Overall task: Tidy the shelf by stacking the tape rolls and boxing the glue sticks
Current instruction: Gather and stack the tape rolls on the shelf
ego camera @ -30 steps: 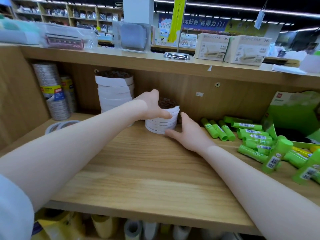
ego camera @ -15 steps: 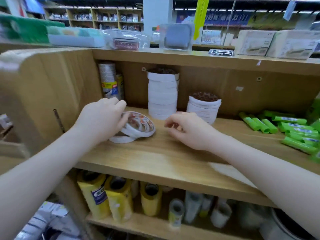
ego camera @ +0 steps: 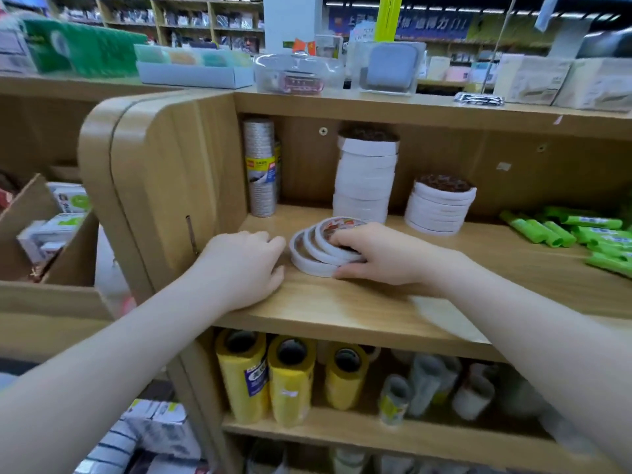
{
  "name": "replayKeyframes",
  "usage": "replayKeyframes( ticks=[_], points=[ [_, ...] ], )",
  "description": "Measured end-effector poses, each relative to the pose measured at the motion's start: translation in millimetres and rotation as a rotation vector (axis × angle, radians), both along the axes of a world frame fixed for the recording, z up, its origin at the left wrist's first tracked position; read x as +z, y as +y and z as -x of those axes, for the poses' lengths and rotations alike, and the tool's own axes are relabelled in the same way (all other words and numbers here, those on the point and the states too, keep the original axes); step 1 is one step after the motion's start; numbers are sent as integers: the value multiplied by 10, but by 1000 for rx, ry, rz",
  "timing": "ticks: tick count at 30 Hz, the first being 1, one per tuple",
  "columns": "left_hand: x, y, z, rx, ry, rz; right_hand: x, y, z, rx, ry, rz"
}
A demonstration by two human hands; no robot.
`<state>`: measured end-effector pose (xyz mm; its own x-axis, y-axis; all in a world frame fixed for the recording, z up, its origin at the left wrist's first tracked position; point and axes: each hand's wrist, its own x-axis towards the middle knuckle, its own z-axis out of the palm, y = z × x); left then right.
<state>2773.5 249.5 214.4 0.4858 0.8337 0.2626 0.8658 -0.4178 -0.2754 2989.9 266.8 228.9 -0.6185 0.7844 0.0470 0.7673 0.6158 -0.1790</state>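
Three flat white tape rolls (ego camera: 313, 248) lie fanned and overlapping on the wooden shelf board (ego camera: 376, 302), near its left end. My right hand (ego camera: 379, 254) grips them from the right, fingers over the top and thumb low at the front. My left hand (ego camera: 246, 265) rests on the board just left of them, fingers curled, holding nothing. Behind stand a tall stack of white tape rolls (ego camera: 367, 176) and a shorter stack (ego camera: 441, 205). Green glue sticks (ego camera: 581, 234) lie loose at the right.
A silver tape roll column (ego camera: 261, 169) stands in the back left corner against the shelf's side panel (ego camera: 164, 186). Yellow rolls (ego camera: 266, 378) fill the shelf below. Boxes and trays sit on the top board. An open cardboard carton (ego camera: 41, 234) is at left.
The view shifted left from the short stack. My left hand let go of the fanned rolls and dropped to the board; my right hand moved in and took hold of them.
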Motion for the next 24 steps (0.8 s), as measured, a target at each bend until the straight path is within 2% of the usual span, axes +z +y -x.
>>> replayKeyframes(
  ticks=[5,9,14,19,21,24],
  points=[
    [22,178,-373,-94,28,-43,38,-139,-658,-243,-9,1],
    [26,350,-868,-183,-74,94,62,-245,-1074,-363,63,30],
    [19,469,-1484,-226,-202,335,85,-287,-1305,-348,56,28],
    [24,532,-1763,-198,-215,391,135,-219,-1521,-301,-1,-149],
    [28,534,-1785,-175,-225,395,189,-172,-1592,-344,10,-72],
    [28,512,-1824,-151,-224,392,249,-70,-1633,-375,-76,78]
  ],
)
